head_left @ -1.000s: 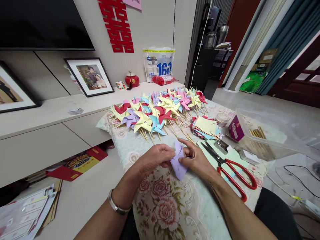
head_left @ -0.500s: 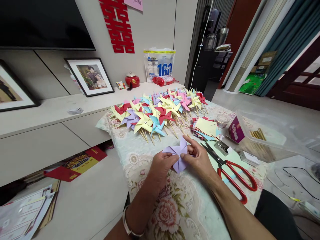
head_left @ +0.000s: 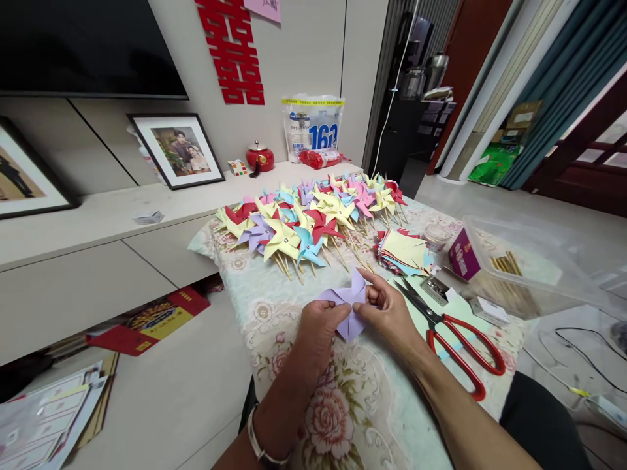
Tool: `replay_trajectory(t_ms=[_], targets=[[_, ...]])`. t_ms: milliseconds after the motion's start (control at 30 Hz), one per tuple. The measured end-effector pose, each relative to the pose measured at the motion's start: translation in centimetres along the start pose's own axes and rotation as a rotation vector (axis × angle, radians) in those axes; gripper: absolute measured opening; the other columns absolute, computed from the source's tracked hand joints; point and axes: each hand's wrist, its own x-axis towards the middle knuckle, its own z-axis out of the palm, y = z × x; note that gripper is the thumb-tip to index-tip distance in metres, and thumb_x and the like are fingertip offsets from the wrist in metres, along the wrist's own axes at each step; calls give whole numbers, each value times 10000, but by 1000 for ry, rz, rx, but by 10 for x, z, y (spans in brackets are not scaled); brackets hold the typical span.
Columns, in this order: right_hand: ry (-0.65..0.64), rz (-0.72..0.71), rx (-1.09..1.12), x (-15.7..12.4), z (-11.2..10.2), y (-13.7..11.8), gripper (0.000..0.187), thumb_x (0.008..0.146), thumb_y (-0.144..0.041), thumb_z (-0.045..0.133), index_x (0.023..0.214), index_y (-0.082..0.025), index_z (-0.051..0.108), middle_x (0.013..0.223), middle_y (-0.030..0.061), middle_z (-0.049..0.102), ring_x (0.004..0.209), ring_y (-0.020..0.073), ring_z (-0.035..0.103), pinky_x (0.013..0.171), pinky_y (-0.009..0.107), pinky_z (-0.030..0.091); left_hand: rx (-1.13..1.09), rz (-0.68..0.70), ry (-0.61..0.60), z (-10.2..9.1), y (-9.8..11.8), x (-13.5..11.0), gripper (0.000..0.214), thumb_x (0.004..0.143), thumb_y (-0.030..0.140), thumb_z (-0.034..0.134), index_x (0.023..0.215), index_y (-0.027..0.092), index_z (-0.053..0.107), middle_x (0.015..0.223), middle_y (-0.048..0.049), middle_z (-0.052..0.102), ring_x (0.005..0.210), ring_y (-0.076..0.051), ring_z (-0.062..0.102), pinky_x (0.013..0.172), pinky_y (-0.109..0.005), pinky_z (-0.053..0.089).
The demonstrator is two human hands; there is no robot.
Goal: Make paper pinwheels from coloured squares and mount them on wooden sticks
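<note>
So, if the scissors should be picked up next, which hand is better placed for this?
Probably the right hand: the scissors lie beside it, on the person's right. The left hand is farther away. Both hands hold the purple paper, so the right would first need to let go.

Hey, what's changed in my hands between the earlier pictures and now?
The purple paper has gone from narrow and folded to a spread pinwheel shape. Your left hand has turned, its thumb now near the paper's middle, and its wrist has moved right and closer to you. Both that hand and your right hand hold the paper throughout. The scissors and finished pinwheels stayed put.
</note>
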Motion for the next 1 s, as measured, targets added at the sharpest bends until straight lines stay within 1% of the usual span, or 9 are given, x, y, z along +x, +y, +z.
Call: replay_trajectory(t_ms=[167,267,333,433,500,633,733,833,1000], targets=[[-15,-112,-83,-1,-2,4,615,721,-263,692,1315,-175,556,824,3,639,707,170,587,662,316,454,-32,11,25,0,3,1,84,546,239,728,570,160,713,504,-1,627,463,-129,514,506,-253,411],[57,-317,-267,-3,-5,2,541,781,-251,687,1307,-204,570,1003,54,650,906,216,604,800,375,476,-69,37,88,-3,9,5,73,543,229,725,539,163,693,498,-4,636,461,-134,529,515,-257,434],[82,-486,-435,-4,-7,0,477,804,-203,669,1274,-214,592,1057,71,637,977,235,585,856,405,464,-81,59,117,-7,13,7,70,558,222,723,546,163,689,517,0,648,476,-133,542,521,-251,441],[18,-680,-619,-6,-7,-3,361,815,-112,612,1161,-210,642,1045,80,602,1008,249,554,876,426,451,-99,83,149,-11,15,10,90,573,203,717,522,175,648,486,29,610,463,-120,523,510,-240,434],[-60,-740,-699,-8,-6,-4,325,802,-54,570,1076,-201,665,1026,81,582,1009,254,530,872,431,440,-105,92,159,-12,15,11,142,581,200,718,491,181,610,466,39,582,452,-114,509,500,-236,427],[-163,-757,-867,-12,-2,-5,291,777,-11,557,981,-186,669,1006,78,588,974,262,502,813,427,388,-105,102,153,-12,14,11,149,586,204,707,483,180,602,467,38,572,454,-114,503,493,-238,424],[-186,-746,-944,-15,-1,-7,179,841,-71,576,945,-185,668,990,76,597,955,264,497,784,421,351,-87,98,134,-13,14,10,153,579,211,706,473,173,604,455,32,562,445,-105,482,469,-227,396],[-188,-734,-921,-15,0,-9,102,901,-155,583,900,-196,676,930,62,600,912,251,501,776,415,342,-59,94,105,-14,13,9,167,578,216,718,467,167,604,451,26,563,441,-97,467,466,-219,387],[-141,-673,-799,-13,0,-10,128,918,-214,590,818,-206,669,807,44,598,832,229,519,777,397,379,-13,100,68,-16,9,7,121,613,232,722,537,155,668,491,7,606,478,-112,513,503,-223,427]])
